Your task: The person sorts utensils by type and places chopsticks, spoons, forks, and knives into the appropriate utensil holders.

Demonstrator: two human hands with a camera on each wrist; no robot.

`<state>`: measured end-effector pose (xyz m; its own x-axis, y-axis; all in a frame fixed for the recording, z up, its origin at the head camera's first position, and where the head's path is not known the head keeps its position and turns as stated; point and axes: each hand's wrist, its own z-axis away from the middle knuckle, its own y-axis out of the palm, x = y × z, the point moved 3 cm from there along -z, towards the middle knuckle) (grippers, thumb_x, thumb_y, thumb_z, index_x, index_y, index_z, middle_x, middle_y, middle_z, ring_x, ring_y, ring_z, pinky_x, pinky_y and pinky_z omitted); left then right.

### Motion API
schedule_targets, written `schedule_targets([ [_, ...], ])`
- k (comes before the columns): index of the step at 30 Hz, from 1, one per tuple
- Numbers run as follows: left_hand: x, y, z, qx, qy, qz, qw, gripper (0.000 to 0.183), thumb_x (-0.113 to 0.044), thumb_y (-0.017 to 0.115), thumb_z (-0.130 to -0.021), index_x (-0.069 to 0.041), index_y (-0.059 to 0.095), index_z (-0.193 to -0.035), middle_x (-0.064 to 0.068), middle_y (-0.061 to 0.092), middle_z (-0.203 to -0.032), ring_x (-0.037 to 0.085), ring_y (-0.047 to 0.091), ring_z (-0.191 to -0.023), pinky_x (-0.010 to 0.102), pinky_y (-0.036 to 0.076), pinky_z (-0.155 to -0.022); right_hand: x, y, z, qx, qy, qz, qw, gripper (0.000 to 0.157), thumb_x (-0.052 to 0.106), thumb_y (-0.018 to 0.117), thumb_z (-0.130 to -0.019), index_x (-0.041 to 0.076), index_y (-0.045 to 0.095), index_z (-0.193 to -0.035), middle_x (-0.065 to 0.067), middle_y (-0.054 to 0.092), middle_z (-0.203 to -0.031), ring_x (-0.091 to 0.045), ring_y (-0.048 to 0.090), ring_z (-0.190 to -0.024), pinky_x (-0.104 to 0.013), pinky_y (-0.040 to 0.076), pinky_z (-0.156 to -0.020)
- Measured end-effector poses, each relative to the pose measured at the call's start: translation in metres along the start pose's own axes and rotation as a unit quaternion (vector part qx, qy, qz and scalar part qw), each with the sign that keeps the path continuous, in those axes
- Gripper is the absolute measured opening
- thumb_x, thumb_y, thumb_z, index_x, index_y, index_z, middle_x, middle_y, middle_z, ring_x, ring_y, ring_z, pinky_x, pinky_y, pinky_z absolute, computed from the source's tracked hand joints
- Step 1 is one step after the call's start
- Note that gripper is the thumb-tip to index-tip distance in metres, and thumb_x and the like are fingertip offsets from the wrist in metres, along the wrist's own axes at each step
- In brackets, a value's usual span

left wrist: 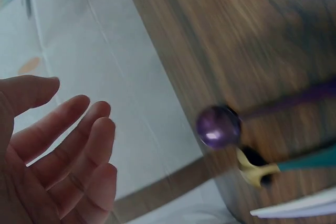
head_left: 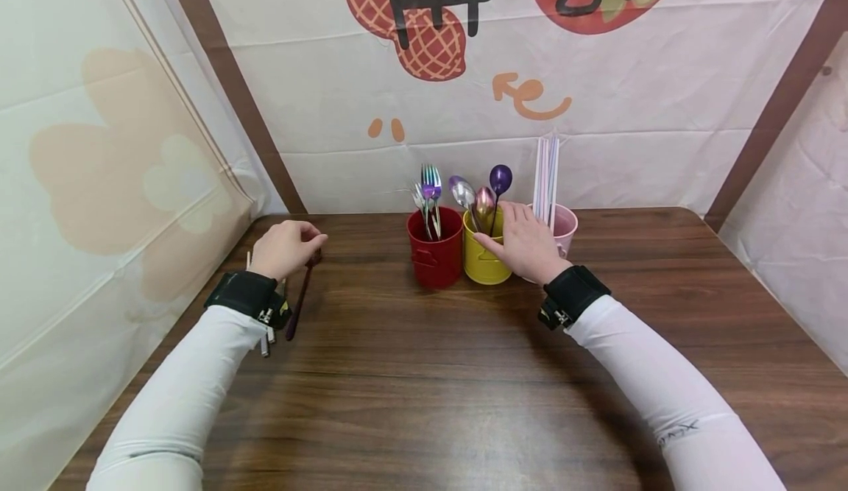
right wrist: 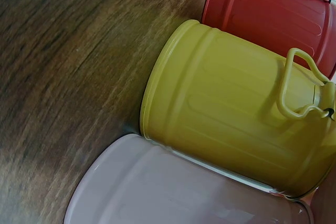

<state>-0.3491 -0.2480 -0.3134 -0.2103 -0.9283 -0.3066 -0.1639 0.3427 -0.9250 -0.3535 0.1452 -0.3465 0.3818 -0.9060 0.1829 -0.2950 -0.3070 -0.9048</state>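
Note:
Nothing is held in my left hand (head_left: 281, 249), which hovers at the table's left side with relaxed fingers, as the left wrist view also shows. Beside it lies a purple spoon (left wrist: 219, 126) with a long thin handle. My right hand (head_left: 526, 241) has its thumb and straight fingers spread at the rim of the yellow bucket (right wrist: 231, 103), hiding part of it. Spoons (head_left: 463, 193) stand in that bucket, one of them purple with its round bowl up. Partly behind the hand is a pink bucket (head_left: 565, 226) of pale straws (head_left: 546, 178).
A red bucket (head_left: 435, 259) with forks (head_left: 430, 182) stands against the yellow one. Near the left hand lie a teal-handled piece (left wrist: 310, 158) with a gold end and white sticks (left wrist: 296, 211). Cloth walls (head_left: 318, 108) border the wooden table (head_left: 424, 388).

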Motion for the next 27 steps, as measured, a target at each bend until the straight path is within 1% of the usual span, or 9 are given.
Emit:
schedule_targets([
  [3, 0.011, 0.002, 0.001, 0.030, -0.019, -0.016, 0.9992, 0.030, -0.035, 0.060, -0.094, -0.009, 0.072, -0.099, 0.005, 0.070, -0.082, 0.026, 0.063, -0.078, 0.043, 0.048, -0.062, -0.001, 0.000, -0.001, 0.000, 0.000, 0.000, 1.000, 0.083, 0.064, 0.044, -0.094, -0.005, 0.037, -0.139, -0.025, 0.046, -0.134, -0.037, 0.040, -0.128, -0.048, 0.032, -0.108],
  [6, 0.021, 0.007, 0.002, 0.062, -0.034, -0.037, 0.9968, 0.029, -0.034, 0.064, -0.091, -0.007, 0.072, -0.097, 0.011, 0.070, -0.091, 0.032, 0.064, -0.082, 0.054, 0.048, -0.072, -0.001, 0.000, 0.000, 0.000, -0.001, -0.002, 1.000, 0.083, 0.064, 0.044, -0.094, -0.005, 0.037, -0.138, -0.025, 0.047, -0.133, -0.037, 0.041, -0.127, -0.049, 0.032, -0.108],
  [9, 0.031, 0.015, 0.003, 0.090, -0.052, -0.049, 0.9934, 0.027, -0.033, 0.068, -0.087, -0.007, 0.071, -0.094, 0.017, 0.069, -0.098, 0.042, 0.062, -0.093, 0.069, 0.036, -0.089, 0.000, 0.000, 0.000, -0.001, -0.001, -0.005, 1.000, 0.082, 0.063, 0.045, -0.094, -0.005, 0.037, -0.138, -0.025, 0.047, -0.132, -0.037, 0.042, -0.127, -0.049, 0.033, -0.107],
  [12, 0.040, 0.025, 0.004, 0.110, -0.068, -0.056, 0.9901, 0.022, -0.032, 0.071, -0.083, -0.010, 0.072, -0.085, 0.014, 0.070, -0.090, 0.045, 0.060, -0.098, 0.075, 0.022, -0.096, -0.001, 0.001, 0.000, 0.000, 0.000, -0.004, 1.000, 0.082, 0.064, 0.045, -0.093, -0.005, 0.037, -0.138, -0.025, 0.047, -0.132, -0.037, 0.041, -0.127, -0.049, 0.033, -0.107],
  [14, 0.046, 0.032, 0.003, 0.126, -0.075, -0.057, 0.9876, 0.022, -0.030, 0.072, -0.081, -0.010, 0.068, -0.073, 0.008, 0.067, -0.077, 0.040, 0.062, -0.088, 0.068, 0.033, -0.093, -0.001, 0.000, 0.000, 0.001, 0.001, -0.005, 1.000, 0.082, 0.063, 0.045, -0.094, -0.005, 0.037, -0.138, -0.025, 0.047, -0.132, -0.037, 0.041, -0.127, -0.049, 0.033, -0.107],
  [17, 0.052, 0.042, 0.002, 0.140, -0.075, -0.060, 0.9855, 0.029, -0.028, 0.074, -0.080, -0.013, 0.058, -0.061, 0.003, 0.058, -0.066, 0.028, 0.059, -0.073, 0.053, 0.046, -0.074, 0.000, -0.001, 0.000, 0.004, 0.002, -0.006, 1.000, 0.082, 0.063, 0.045, -0.094, -0.005, 0.037, -0.138, -0.025, 0.047, -0.132, -0.037, 0.041, -0.127, -0.049, 0.033, -0.107],
  [19, 0.054, 0.046, 0.001, 0.141, -0.078, -0.059, 0.9852, 0.034, -0.026, 0.075, -0.079, -0.014, 0.052, -0.058, 0.004, 0.055, -0.065, 0.025, 0.056, -0.068, 0.045, 0.047, -0.061, 0.001, -0.001, 0.000, 0.005, 0.003, -0.007, 1.000, 0.082, 0.063, 0.046, -0.093, -0.005, 0.037, -0.138, -0.025, 0.047, -0.132, -0.037, 0.041, -0.126, -0.049, 0.033, -0.107],
  [22, 0.056, 0.048, -0.001, 0.125, -0.085, -0.051, 0.9872, 0.034, -0.024, 0.077, -0.077, -0.014, 0.051, -0.058, 0.006, 0.057, -0.066, 0.025, 0.057, -0.067, 0.041, 0.047, -0.058, 0.002, -0.002, 0.000, 0.007, 0.004, -0.007, 1.000, 0.082, 0.063, 0.046, -0.094, -0.005, 0.036, -0.139, -0.025, 0.047, -0.133, -0.037, 0.041, -0.127, -0.049, 0.033, -0.107],
  [27, 0.064, 0.052, -0.004, 0.134, -0.115, 0.028, 0.9839, 0.024, -0.013, 0.071, -0.079, -0.008, 0.057, -0.060, 0.004, 0.060, -0.057, 0.017, 0.061, -0.051, 0.030, 0.049, -0.048, 0.002, -0.002, 0.000, 0.007, 0.004, -0.005, 1.000, 0.083, 0.063, 0.045, -0.094, -0.005, 0.036, -0.139, -0.025, 0.046, -0.134, -0.037, 0.041, -0.128, -0.049, 0.032, -0.108],
])
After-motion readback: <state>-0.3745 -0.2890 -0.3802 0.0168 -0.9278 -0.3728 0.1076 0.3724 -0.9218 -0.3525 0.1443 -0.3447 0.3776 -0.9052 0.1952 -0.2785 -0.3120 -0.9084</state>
